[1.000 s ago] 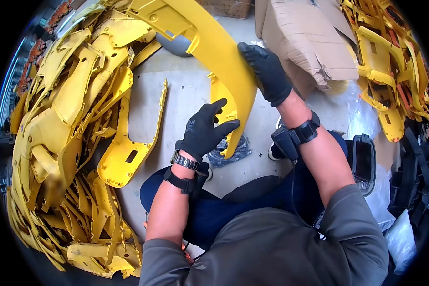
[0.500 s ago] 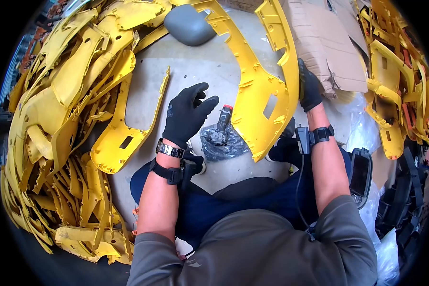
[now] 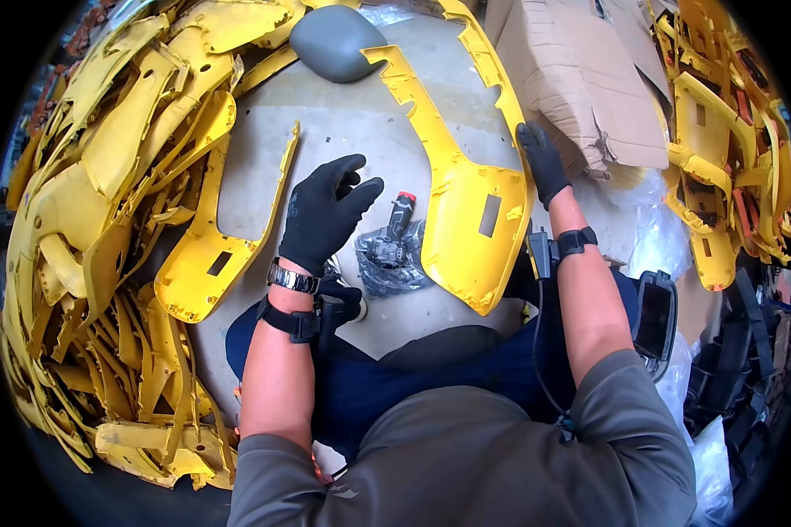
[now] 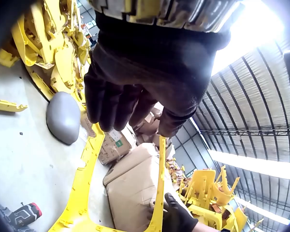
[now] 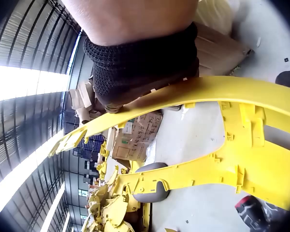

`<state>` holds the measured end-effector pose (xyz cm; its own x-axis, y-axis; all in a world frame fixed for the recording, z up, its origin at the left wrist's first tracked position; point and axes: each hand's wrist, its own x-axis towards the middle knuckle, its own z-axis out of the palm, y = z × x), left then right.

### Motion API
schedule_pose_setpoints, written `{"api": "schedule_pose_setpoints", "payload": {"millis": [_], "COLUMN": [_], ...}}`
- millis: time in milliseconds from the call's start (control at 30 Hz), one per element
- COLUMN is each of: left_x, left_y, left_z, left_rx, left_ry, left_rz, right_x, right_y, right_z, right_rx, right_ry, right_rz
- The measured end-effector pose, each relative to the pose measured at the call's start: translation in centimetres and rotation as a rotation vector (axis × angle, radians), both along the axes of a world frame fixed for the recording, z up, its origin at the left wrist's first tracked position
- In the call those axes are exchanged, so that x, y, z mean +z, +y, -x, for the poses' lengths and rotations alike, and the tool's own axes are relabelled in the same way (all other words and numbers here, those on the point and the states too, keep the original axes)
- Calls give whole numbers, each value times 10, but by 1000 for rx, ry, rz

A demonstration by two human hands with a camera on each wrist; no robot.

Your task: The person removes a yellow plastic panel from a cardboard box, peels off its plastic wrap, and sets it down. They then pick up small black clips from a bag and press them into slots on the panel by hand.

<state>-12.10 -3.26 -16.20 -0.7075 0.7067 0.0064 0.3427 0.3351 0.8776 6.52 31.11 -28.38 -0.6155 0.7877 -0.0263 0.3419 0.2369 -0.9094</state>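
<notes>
A large yellow plastic panel (image 3: 466,224), forked with two long arms and a rectangular slot, is tilted in front of the person, inner ribbed side showing. The gloved right hand (image 3: 545,165) holds it by its outer right edge; in the right wrist view the panel (image 5: 222,89) hides most of those fingers. To the left of the panel, the gloved left hand (image 3: 323,215) is raised with nothing in it, thumb apart from loosely bent fingers. Between left hand and panel, a cordless power tool (image 3: 397,220) with a red end lies on dark plastic wrapping (image 3: 395,277).
A tall pile of yellow panels (image 3: 105,176) lines the left side, one forked panel (image 3: 193,272) lying at its edge. A grey rounded piece (image 3: 336,44) sits ahead on the floor. Cardboard (image 3: 580,88), clear plastic wrap (image 3: 655,228) and more yellow parts (image 3: 712,132) stand right.
The left hand has let go of the panel and drawn back left. The panel has turned to show its inner side, its lower end swinging right, with the right hand staying at its edge.
</notes>
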Motion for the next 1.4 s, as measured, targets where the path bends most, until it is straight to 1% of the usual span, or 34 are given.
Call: {"api": "schedule_pose_setpoints", "payload": {"millis": [67,133,167,233,267,300,333,433,467,567,667,700,767,867,1000,1100,1167,1200,1300,1333,1367,1400], "left_x": [1,1,1,4,5,5,3,3,3,5,8,10,13,13,13,13,18,18,14,17,20,16], "left_y": [0,3,3,3,3,3,1,-3,-3,-4,-3,-5,-7,-8,-9,-9,-9,-8,-7,-6,-6,-6], "left_z": [0,-1,-2,-4,-4,-2,0,2,2,1,2,2,4,5,4,4,2,2,1,0,0,1], "left_rx": [-8,-10,-13,-37,-43,-44,-46,-33,-23,0,26,41,71,102,87,77,76,74,65,62,35,31], "left_ry": [4,7,7,13,17,39,57,75,60,35,-13,-34,-42,-86,-56,-34,-34,-73,-123,-115,-51,-39], "left_rz": [-4,-11,-10,-6,-6,-19,-26,-29,-33,-2,21,28,26,-1,-46,-35,-5,-20,-55,-14,47,36], "right_x": [30,26,23,-9,-18,-15,-9,-7,-15,-28,-4,-8,-14,-28,-19,-4,-9,-14,-26,-26,-26,-22], "right_y": [-33,-39,-45,-49,-47,-52,-58,-56,-55,-51,-59,-61,-51,-45,-41,-31,-31,-29,-27,-30,-34,-38], "right_z": [0,1,-6,-16,-20,-19,-20,-26,-29,-33,-30,-31,-33,-37,-37,-42,-41,-42,-46,-46,-46,-44], "right_rx": [30,120,195,293,360,433,398,385,408,437,413,355,271,86,-85,13,93,134,140,132,120,109], "right_ry": [-148,-411,-566,-697,-834,-971,-999,-922,-954,-950,-942,-922,-743,-464,-501,-605,-845,-963,-917,-933,-948,-965], "right_rz": [-22,-281,-220,-333,-335,-338,-340,-234,-299,-240,-171,-280,-218,-315,-306,166,-31,-132,-154,-155,-161,-168]}}
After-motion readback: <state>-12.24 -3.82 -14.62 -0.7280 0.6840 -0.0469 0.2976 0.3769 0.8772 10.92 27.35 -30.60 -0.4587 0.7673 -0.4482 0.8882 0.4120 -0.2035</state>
